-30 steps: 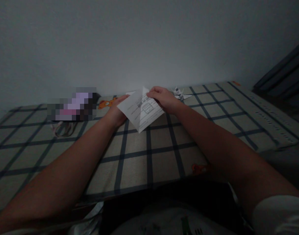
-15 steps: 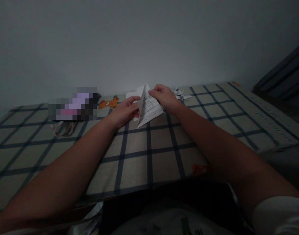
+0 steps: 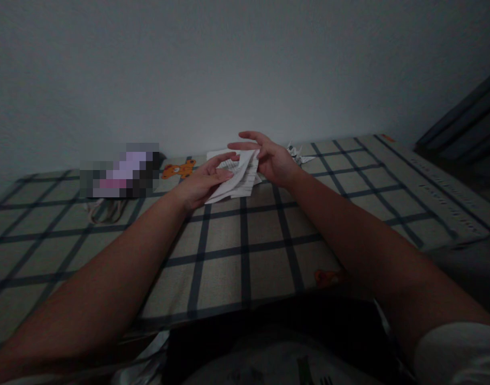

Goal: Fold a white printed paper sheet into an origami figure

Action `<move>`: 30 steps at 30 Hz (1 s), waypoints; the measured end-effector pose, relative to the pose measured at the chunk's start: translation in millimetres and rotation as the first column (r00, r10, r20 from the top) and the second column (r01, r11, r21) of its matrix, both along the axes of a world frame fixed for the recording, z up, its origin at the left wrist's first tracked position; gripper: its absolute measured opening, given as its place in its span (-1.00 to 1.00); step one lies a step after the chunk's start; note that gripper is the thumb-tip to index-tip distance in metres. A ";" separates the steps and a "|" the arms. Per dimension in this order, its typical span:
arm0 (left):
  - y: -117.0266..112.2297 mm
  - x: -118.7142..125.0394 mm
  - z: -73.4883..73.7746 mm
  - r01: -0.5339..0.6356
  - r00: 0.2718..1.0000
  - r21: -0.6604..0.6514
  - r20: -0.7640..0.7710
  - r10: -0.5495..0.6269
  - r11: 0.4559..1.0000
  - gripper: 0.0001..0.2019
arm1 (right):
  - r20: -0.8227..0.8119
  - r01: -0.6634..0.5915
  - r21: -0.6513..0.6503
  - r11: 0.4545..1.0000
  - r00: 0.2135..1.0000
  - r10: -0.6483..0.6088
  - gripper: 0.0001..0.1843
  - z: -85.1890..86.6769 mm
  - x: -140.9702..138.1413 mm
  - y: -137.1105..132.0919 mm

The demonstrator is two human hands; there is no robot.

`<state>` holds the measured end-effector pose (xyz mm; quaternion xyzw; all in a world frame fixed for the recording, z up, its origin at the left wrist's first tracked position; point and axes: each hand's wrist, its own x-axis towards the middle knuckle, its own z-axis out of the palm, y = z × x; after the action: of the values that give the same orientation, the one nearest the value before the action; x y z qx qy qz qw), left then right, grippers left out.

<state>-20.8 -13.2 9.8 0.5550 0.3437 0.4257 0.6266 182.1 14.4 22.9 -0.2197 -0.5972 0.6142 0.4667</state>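
A folded sheet of printed white paper is held just above a checked bedsheet. My left hand grips its left side, thumb on top and fingers beneath. My right hand is at the paper's upper right edge with the index and middle fingers stretched out over it and the thumb against the edge. More white paper lies behind the hands.
A small folded paper crane sits behind my right hand by the wall. An orange bear print marks the sheet left of the hands, with a blurred-out object and a looped cord further left. Dark furniture stands at right.
The paper went from an open diamond shape, to folded upright, to lying nearly flat. My left hand moved from under it to gripping its left side; my right fingers have stretched out.
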 end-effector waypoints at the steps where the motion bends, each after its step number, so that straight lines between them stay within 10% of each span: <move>1: 0.8 -1.4 -0.2 0.004 1.000 0.009 -0.005 -0.003 1.000 -0.35 | -0.003 -0.029 -0.008 1.000 1.000 0.029 -0.61 -0.2 0.2 -0.4; 16: 3.7 -10.1 7.6 -0.087 0.996 0.022 0.010 0.087 0.996 -0.30 | 0.001 0.064 -0.058 0.996 0.998 -0.064 -0.53 -14.5 -1.3 18.1; 21: 4.3 -0.8 0.9 0.034 0.996 -0.079 0.088 -0.027 0.996 -0.55 | 0.057 -0.032 -0.019 0.999 0.998 0.033 -0.50 -15.4 -3.6 14.0; 25: 4.9 3.9 -4.6 -0.138 0.990 -0.087 0.024 0.140 0.987 -0.87 | 0.140 -0.061 -0.002 0.998 0.988 0.061 -0.51 -15.6 -5.6 8.5; 30: 6.6 2.1 -5.5 -0.179 0.984 -0.101 -0.022 0.178 0.979 -0.83 | 0.209 -0.012 -0.072 0.997 0.978 0.026 -0.65 -15.3 -6.8 8.2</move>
<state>-18.7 -6.6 4.3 0.4915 0.4175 0.4585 0.6115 175.2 22.6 7.6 -0.2939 -0.6232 0.6126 0.3871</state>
